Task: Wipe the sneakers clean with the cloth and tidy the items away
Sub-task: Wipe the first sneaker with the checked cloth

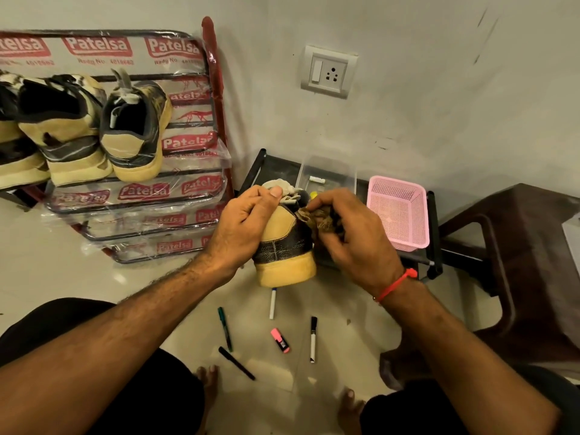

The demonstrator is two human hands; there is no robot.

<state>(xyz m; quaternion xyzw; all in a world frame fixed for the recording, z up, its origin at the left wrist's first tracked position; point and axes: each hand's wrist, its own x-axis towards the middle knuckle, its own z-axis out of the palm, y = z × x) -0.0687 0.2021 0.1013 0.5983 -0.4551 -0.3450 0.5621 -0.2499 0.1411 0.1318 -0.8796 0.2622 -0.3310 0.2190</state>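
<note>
A tan and dark sneaker (284, 249) is held up in front of me, heel toward the camera. My left hand (243, 226) grips its left side, thumb over the collar. My right hand (348, 230) holds a crumpled brownish cloth (320, 219) against the sneaker's right side. Three more sneakers of the same kind (81, 130) stand on a red shoe rack (216, 98) wrapped in printed plastic at the upper left.
Several markers (226, 328) and a pink highlighter (280, 340) lie on the floor tiles below the sneaker. A pink mesh basket (398, 211) and a clear plastic box (329, 174) sit on a low black stand (434, 233). A brown plastic stool (527, 271) stands at right.
</note>
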